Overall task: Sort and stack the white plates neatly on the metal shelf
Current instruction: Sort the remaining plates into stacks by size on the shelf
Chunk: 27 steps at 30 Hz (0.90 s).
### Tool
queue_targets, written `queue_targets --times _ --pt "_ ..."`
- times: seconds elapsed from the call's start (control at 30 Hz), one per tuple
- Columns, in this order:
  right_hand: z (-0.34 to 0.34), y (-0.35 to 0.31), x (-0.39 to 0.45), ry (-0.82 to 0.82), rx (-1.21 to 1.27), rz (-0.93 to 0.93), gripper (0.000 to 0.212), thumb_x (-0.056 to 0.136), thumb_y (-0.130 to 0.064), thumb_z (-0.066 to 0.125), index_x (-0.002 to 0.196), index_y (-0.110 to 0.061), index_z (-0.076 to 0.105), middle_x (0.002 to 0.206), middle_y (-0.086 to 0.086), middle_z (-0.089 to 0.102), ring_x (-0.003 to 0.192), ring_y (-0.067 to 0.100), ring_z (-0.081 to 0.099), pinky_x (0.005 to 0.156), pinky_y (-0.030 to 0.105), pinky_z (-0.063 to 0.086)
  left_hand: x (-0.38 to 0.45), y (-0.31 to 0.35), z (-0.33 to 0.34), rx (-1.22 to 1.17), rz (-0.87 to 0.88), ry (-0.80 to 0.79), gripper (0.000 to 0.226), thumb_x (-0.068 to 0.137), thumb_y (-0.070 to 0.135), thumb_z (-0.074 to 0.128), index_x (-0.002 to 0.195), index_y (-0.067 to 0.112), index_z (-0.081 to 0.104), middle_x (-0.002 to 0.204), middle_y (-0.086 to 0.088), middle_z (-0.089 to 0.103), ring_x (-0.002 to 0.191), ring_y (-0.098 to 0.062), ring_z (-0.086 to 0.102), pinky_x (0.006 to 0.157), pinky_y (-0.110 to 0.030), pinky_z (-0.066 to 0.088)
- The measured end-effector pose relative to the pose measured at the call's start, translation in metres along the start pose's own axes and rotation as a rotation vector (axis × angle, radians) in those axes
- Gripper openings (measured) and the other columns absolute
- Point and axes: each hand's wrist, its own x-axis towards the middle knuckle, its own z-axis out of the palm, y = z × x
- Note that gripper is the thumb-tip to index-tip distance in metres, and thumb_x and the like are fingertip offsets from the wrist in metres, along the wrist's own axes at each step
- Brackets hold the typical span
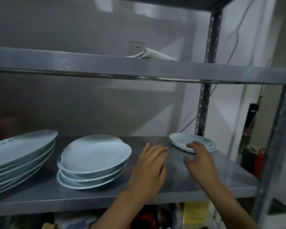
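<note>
While both hands reach over shelf (pixel 106 194), fingers spread, holding nothing: right hand (pixel 200 160) touches small plates (pixel 185 140) at back right; left hand (pixel 149 164) hovers. Grip rim both sides, lift level, match by size to mid stack (pixel 94 158).

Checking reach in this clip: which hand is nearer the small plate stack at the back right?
Right. The right hand has fingertips at the small plate stack; the left hand hovers over bare shelf, left of it.
</note>
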Motion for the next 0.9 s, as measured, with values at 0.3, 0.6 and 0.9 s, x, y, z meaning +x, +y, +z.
queue_targets --times 0.3,0.6,0.9 --pt "-0.006 0.063 -0.004 -0.01 -0.1 0.071 0.051 0.075 -0.016 0.07 0.124 -0.015 0.053 0.127 0.006 0.054 0.119 0.025 0.047 0.099 0.037 0.04 0.058 -0.02 0.091 0.114 0.001 -0.232 0.052 0.07 0.006 0.063 0.122 0.007 0.055 0.122 -0.011 0.058 0.111 -0.029 0.055 0.103 -0.036 0.036" --pt "0.002 0.076 0.003 0.052 -0.062 0.18 0.057 0.075 -0.021 0.065 0.129 -0.016 0.048 0.129 0.003 0.05 0.12 0.021 0.046 0.102 0.037 0.041 0.082 -0.033 0.151 0.184 0.004 -0.324 0.068 0.088 0.013 0.059 0.148 0.014 0.027 0.152 -0.011 0.031 0.14 -0.028 0.027 0.113 -0.032 0.019" --pt "0.001 0.074 0.0 0.09 -0.069 0.183 0.05 0.079 -0.019 0.065 0.127 -0.018 0.05 0.128 0.001 0.051 0.119 0.018 0.046 0.098 0.031 0.039 0.083 -0.033 0.143 0.111 -0.002 -0.244 0.041 0.07 -0.005 0.061 0.109 0.007 0.056 0.111 -0.01 0.055 0.104 -0.026 0.049 0.083 -0.042 0.046"
